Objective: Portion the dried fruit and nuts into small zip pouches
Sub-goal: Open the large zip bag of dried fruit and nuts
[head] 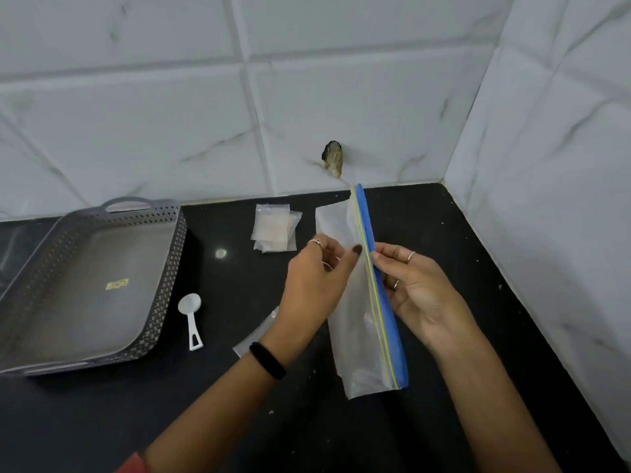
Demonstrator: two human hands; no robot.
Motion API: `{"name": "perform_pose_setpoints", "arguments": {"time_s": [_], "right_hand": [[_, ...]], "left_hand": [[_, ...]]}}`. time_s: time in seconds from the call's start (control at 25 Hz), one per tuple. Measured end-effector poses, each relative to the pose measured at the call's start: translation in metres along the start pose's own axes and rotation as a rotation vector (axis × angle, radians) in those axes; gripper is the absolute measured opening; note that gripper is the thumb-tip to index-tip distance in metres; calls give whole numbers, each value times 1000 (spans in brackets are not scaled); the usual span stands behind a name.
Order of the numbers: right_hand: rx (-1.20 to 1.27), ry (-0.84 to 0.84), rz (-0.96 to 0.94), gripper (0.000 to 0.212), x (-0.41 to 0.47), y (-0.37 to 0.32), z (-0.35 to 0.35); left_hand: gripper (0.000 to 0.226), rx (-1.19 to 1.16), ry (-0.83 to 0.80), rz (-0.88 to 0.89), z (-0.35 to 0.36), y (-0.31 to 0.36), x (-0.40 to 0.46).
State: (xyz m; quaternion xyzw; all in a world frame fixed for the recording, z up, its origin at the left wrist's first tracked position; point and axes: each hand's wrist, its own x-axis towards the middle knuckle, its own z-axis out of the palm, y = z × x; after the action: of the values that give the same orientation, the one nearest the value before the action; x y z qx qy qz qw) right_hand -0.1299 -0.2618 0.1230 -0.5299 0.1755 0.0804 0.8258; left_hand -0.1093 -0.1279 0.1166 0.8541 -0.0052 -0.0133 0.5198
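Clear zip bag (365, 302) with blue seal held above black counter (444, 268): left hand (314, 285) pinches its wall, right hand (420, 295) pinches the strip. White scoop (191, 315) left; small pouches (275, 228) near wall

Blue, grey and white against black.
The clear zip bag (362, 302) has a blue zipper band (382, 295) edged by a thin yellow-green line. At left, a grey basket (164, 288) has diamond-perforated walls and a small yellow sticker (117, 284) on its floor. Beside it lies a white scoop (191, 315). The countertop (239, 404) is black with pale specks; the wall tiles (170, 114) are white, veined grey. A black band (267, 360) circles the left wrist.
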Motion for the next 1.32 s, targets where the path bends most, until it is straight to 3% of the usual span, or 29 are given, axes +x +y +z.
{"name": "perform_pose_setpoints", "arguments": {"time_s": [0.12, 0.32, 0.6, 0.84, 1.12, 1.32], "right_hand": [[-75, -25, -72, 10, -8, 0, 10], [-293, 76, -150, 11, -14, 3, 16], [-326, 111, -164, 10, -17, 5, 25], [-282, 146, -164, 10, -21, 9, 22], [-335, 171, -184, 8, -11, 6, 13], [-295, 265, -286, 15, -20, -15, -2]], "left_hand": [[40, -103, -143, -22, -8, 13, -3], [22, -229, -207, -103, -23, 13, -8], [12, -366, -212, -211, -35, 17, -14], [8, -339, -260, -205, -36, 17, -15], [8, -334, -215, -196, -38, 13, -4], [18, -308, 23, -94, -58, 4, -5]]}}
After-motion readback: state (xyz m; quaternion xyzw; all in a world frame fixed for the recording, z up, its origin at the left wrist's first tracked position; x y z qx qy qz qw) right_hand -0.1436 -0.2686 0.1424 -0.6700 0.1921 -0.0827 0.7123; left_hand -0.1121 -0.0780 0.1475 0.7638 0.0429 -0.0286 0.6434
